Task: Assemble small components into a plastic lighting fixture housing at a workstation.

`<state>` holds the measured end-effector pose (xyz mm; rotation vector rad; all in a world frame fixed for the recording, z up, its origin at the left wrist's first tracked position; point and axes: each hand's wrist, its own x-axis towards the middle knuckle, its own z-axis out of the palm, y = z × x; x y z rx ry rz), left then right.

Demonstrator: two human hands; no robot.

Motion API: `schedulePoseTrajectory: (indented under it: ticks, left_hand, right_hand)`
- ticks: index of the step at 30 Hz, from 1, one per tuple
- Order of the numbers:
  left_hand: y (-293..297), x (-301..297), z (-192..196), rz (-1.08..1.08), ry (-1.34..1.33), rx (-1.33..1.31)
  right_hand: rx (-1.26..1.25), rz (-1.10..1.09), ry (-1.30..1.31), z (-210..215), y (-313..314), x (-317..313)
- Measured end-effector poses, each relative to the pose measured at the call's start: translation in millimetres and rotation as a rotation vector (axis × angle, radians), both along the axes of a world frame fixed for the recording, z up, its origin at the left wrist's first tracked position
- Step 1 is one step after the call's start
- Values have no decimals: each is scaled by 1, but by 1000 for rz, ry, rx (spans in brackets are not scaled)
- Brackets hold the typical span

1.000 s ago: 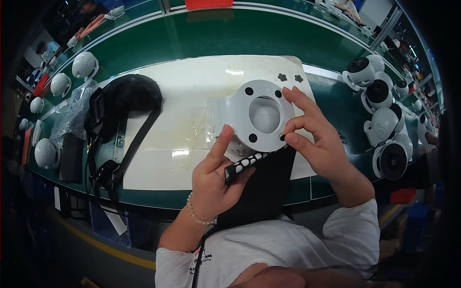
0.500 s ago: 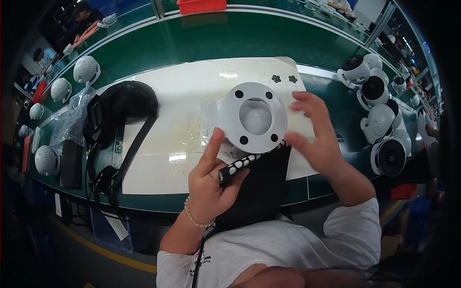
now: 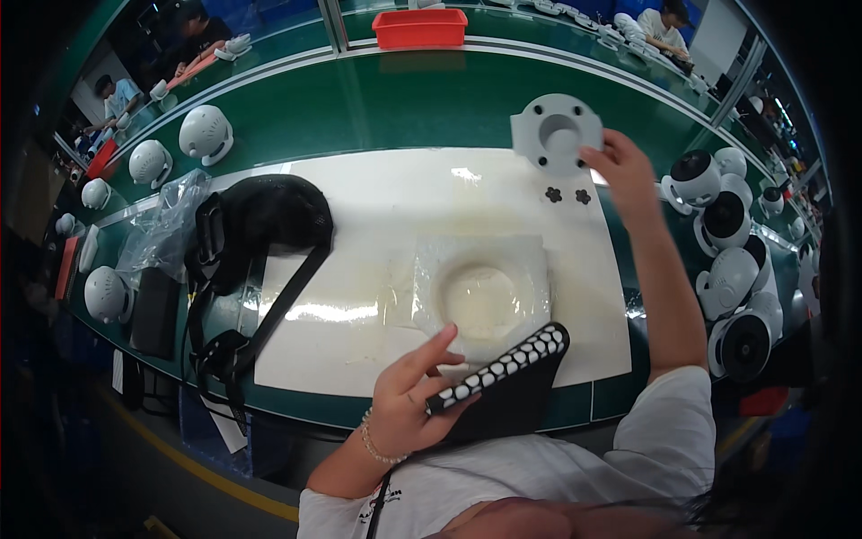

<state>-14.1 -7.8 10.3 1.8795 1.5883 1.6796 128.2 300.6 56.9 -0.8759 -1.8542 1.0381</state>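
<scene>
My right hand pinches the lower right edge of a light grey round plate, raised over the far right of the white mat. The plate has a round recess and several black dots on its face. My left hand grips the near end of a black sheet, whose folded edge carries white round spots. Just beyond that edge lies a whitish square block with a large round hollow, seemingly covered in clear film. Two black flower-shaped pieces, one on the left and one on the right, lie below the plate.
A black strapped item covers the mat's left side, beside a clear plastic bag and a dark box. White round camera-like units stand left and right. A red bin sits beyond the far rail.
My right hand has carried the plate up and away to the far right, uncovering the square block. My left hand still holds the black sheet. The whole view has shifted slightly.
</scene>
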Motion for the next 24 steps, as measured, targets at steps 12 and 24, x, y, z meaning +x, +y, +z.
schedulePoseTrajectory:
  ticks: [12,24]
  left_hand:
    - [-2,1,-2,-26,34,-86]
    - [0,14,12,-5,-135,-223]
  right_hand:
    - [758,-288,-624,-101,91,16]
    - [678,-797,-974,-74,88,158]
